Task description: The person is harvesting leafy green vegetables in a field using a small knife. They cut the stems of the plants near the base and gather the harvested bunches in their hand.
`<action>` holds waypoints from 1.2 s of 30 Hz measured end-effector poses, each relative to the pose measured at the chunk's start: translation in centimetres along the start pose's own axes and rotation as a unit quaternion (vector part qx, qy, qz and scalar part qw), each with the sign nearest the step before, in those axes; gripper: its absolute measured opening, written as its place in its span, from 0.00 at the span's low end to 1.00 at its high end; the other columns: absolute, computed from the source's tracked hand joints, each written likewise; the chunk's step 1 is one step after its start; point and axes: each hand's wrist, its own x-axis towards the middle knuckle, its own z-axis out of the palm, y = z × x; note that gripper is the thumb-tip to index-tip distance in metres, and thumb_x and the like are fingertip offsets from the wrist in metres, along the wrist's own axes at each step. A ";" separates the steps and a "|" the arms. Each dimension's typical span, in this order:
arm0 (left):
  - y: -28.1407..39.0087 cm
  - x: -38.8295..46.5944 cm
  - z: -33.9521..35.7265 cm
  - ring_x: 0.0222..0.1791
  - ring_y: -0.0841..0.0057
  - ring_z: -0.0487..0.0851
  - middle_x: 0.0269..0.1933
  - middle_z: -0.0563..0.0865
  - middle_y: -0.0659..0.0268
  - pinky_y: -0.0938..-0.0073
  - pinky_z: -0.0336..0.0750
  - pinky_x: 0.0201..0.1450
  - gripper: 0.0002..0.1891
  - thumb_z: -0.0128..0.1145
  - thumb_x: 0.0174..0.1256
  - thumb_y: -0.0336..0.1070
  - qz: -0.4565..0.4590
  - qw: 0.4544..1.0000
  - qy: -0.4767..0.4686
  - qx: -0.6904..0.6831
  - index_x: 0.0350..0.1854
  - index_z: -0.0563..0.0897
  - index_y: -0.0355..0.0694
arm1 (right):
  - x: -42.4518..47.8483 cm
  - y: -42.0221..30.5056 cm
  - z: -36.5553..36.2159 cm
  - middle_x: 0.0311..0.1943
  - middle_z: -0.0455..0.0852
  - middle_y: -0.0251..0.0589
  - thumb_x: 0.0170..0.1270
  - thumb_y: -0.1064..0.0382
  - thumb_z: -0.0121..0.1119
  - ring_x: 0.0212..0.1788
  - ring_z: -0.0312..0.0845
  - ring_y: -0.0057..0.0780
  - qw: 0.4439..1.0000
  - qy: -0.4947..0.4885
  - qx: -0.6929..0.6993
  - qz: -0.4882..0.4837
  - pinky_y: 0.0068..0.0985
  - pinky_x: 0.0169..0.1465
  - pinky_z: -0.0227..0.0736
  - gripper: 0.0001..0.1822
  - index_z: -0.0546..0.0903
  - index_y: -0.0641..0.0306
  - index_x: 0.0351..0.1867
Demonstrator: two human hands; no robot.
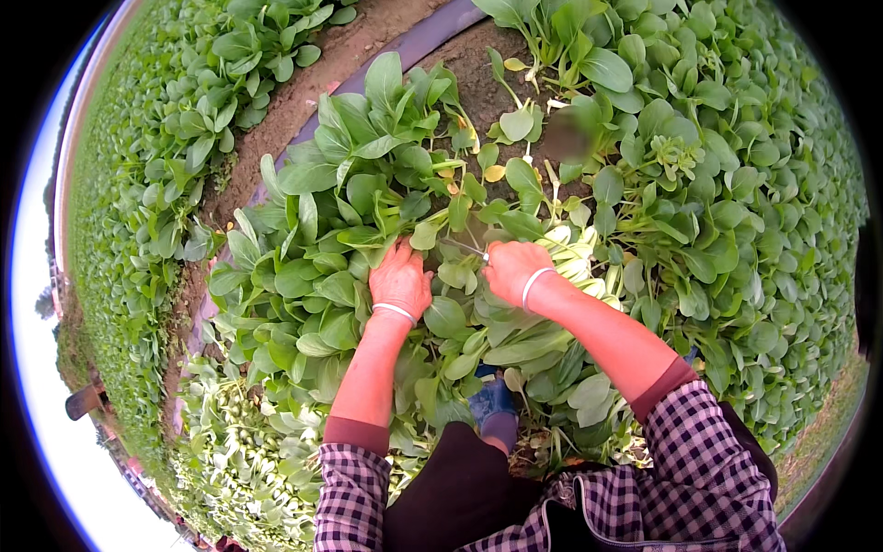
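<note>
My left hand [401, 281] reaches into a leafy bok choy plant [345, 228], its back turned up. Leaves cover the fingertips, so their grip on the plant is hidden. Close on the right, my right hand [516, 272] is closed around the handle of a small knife [469, 247]. The thin blade points left, towards the plant's lower stems, and foliage partly hides its tip. Beneath and beside my right wrist lies a heap of bok choy with pale stalks [576, 255] showing. A white band circles each wrist.
Dense standing greens [745, 228] fill the right side. Bare soil [483, 76] with cut stubs and yellow leaves [494, 173] lies ahead. A flat purple strip [421, 40] edges the bed. Pale-stalked greens [248, 448] lie lower left; a blue shoe [493, 400] stands among leaves.
</note>
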 end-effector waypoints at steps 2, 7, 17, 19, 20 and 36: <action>0.1 -0.2 0.0 0.64 0.60 0.72 0.60 0.78 0.59 0.58 0.71 0.60 0.22 0.68 0.48 0.38 -0.015 1.000 -0.013 0.014 0.47 0.84 0.38 | 1.4 0.2 0.6 0.42 0.87 0.52 0.65 0.54 0.56 0.46 0.83 0.48 0.999 0.029 0.031 0.027 0.38 0.51 0.76 0.16 0.83 0.66 0.42; -0.6 -0.3 0.1 0.64 0.60 0.71 0.60 0.77 0.59 0.59 0.71 0.61 0.23 0.69 0.48 0.37 -0.005 1.000 -0.007 -0.028 0.47 0.83 0.33 | 3.6 -0.7 1.3 0.45 0.86 0.50 0.66 0.54 0.57 0.50 0.82 0.48 0.997 0.006 0.054 0.052 0.39 0.54 0.75 0.16 0.83 0.65 0.44; -0.7 -0.3 0.6 0.64 0.59 0.70 0.58 0.78 0.58 0.60 0.72 0.60 0.22 0.67 0.51 0.37 -0.037 0.997 -0.053 -0.047 0.48 0.82 0.34 | 4.8 -0.7 2.9 0.46 0.86 0.51 0.66 0.54 0.55 0.50 0.82 0.47 0.998 0.005 0.030 0.050 0.39 0.53 0.76 0.17 0.83 0.64 0.47; -0.7 -0.4 0.5 0.62 0.59 0.72 0.58 0.78 0.58 0.60 0.72 0.59 0.20 0.67 0.52 0.37 -0.040 0.997 -0.052 -0.043 0.47 0.83 0.35 | 5.6 -0.8 2.8 0.46 0.86 0.51 0.66 0.54 0.55 0.50 0.82 0.47 0.999 -0.020 0.019 0.039 0.39 0.53 0.76 0.17 0.83 0.65 0.46; -0.9 -0.5 0.7 0.61 0.58 0.73 0.58 0.78 0.58 0.60 0.73 0.58 0.18 0.66 0.53 0.38 -0.027 0.998 -0.036 -0.042 0.47 0.83 0.36 | 5.7 -0.6 2.6 0.46 0.86 0.51 0.66 0.53 0.56 0.50 0.82 0.48 0.999 -0.028 0.019 0.037 0.39 0.53 0.76 0.18 0.84 0.64 0.46; 14.3 -2.1 -3.1 0.56 0.54 0.78 0.58 0.80 0.48 0.55 0.65 0.64 0.21 0.67 0.56 0.39 0.050 0.909 -0.026 -0.414 0.50 0.83 0.35 | -6.1 7.7 -3.9 0.17 0.75 0.46 0.61 0.56 0.64 0.23 0.73 0.49 0.947 0.230 0.227 0.001 0.41 0.30 0.67 0.17 0.71 0.64 0.26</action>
